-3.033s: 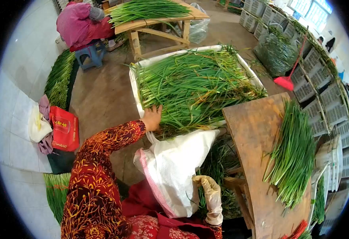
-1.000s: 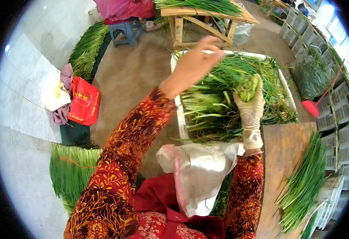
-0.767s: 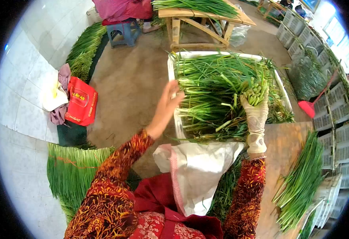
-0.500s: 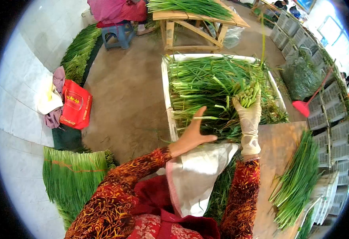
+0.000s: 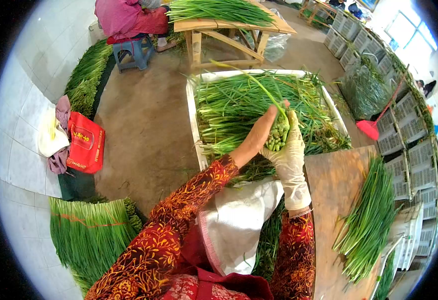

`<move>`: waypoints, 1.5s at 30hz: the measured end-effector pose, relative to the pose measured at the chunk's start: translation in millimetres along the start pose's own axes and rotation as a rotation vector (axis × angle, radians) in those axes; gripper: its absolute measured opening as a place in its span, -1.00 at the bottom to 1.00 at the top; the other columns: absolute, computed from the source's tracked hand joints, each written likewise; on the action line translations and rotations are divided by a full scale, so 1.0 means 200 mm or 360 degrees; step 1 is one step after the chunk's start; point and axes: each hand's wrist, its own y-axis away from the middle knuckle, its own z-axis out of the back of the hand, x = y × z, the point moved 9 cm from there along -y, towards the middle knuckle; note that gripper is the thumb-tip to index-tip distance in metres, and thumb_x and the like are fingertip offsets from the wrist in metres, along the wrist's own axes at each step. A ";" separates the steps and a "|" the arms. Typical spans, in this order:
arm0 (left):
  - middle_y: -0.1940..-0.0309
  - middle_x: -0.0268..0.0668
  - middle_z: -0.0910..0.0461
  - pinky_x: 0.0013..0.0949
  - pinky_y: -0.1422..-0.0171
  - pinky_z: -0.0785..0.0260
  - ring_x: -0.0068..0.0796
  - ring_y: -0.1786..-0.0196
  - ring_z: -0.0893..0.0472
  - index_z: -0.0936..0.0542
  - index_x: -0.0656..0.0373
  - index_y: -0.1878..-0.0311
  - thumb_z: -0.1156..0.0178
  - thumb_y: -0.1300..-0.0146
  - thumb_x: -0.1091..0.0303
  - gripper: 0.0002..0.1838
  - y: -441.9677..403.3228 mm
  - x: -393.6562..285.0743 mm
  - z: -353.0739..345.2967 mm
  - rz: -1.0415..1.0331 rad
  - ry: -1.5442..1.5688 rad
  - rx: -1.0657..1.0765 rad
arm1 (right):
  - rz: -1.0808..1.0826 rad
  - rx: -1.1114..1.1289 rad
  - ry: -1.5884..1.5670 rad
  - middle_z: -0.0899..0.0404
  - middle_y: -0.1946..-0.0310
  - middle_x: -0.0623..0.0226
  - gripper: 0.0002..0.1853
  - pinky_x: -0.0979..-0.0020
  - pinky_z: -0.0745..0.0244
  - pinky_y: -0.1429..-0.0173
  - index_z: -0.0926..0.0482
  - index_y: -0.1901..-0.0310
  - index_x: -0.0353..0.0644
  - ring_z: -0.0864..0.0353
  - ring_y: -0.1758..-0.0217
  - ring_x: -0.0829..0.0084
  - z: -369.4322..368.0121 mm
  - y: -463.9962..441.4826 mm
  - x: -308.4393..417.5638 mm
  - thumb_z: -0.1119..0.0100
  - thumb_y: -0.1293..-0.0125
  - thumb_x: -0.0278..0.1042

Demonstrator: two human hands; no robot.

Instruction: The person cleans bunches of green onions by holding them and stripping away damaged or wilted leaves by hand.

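Observation:
Over the near part of a white-rimmed box (image 5: 193,102) full of green stalks, both my hands meet at a bunch of garlic chives (image 5: 277,136), its pale cut ends facing me. My right hand (image 5: 290,157), in a cream glove, grips the bunch from the right and below. Bare, my left hand (image 5: 257,134) presses against its left side with the thumb on top; the other fingers are mostly hidden. One long yellowish stalk (image 5: 259,82) sticks out of the bunch, up and to the left. Loose chives (image 5: 234,112) fill the box.
A wooden board (image 5: 329,187) at my right carries a pile of chives (image 5: 366,222). Tied chives (image 5: 91,230) stand at lower left, near a red bag (image 5: 86,142). A white sack (image 5: 239,217) lies before me. Beyond are a wooden table (image 5: 229,27), a seated person (image 5: 124,22) and grey crates (image 5: 404,120).
My left hand has moved from open over the box's near-left side up to the bunch. The bunch has come left and slightly nearer in view. The whole view has shifted a little.

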 end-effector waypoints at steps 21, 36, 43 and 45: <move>-0.41 -0.29 0.31 -0.23 -0.44 0.29 -0.34 -0.44 0.26 0.27 0.07 -0.39 0.27 -0.22 -0.30 -0.12 -0.02 0.06 -0.17 -0.0207 -0.0404 0.0261 | -0.0411 -0.0001 -0.1423 -0.19 -0.21 0.27 -0.19 0.40 -0.35 -0.16 -0.11 -0.26 -0.06 -0.32 -0.16 0.40 0.07 0.03 -0.20 -0.26 0.05 -0.69; -0.34 -0.11 -0.01 -0.05 -0.42 0.28 -0.14 -0.40 0.07 -0.02 0.15 -0.33 0.04 -0.28 0.29 -0.41 0.16 0.60 0.47 -0.0145 -0.2234 -0.0362 | 0.0095 -0.0539 -0.0665 -0.40 -0.02 0.32 -0.31 0.53 -0.34 -0.10 -0.18 -0.22 -0.18 -0.40 0.02 0.53 0.41 -0.03 0.27 -0.21 -0.02 -0.67; -0.35 -0.03 0.04 -0.23 -0.44 0.17 -0.18 -0.41 0.03 0.00 0.18 -0.34 0.05 -0.20 0.34 -0.35 0.12 0.48 0.67 0.0482 -0.1323 -0.0258 | 0.0436 -0.0982 -0.0637 -0.43 0.03 0.28 -0.48 0.31 -0.40 -0.10 -0.25 -0.14 -0.15 -0.43 -0.02 0.39 0.87 0.05 0.76 -0.14 -0.14 -0.32; -0.35 0.00 0.07 -0.22 -0.44 0.16 -0.16 -0.40 0.04 0.04 0.28 -0.34 0.02 -0.16 0.35 -0.30 0.18 0.12 0.67 0.0461 -0.1369 -0.0518 | 0.0449 -0.1098 -0.0860 -0.44 0.03 0.26 -0.51 0.32 -0.42 -0.08 -0.29 -0.12 -0.17 -0.44 -0.01 0.39 0.96 0.11 0.81 -0.14 -0.14 -0.31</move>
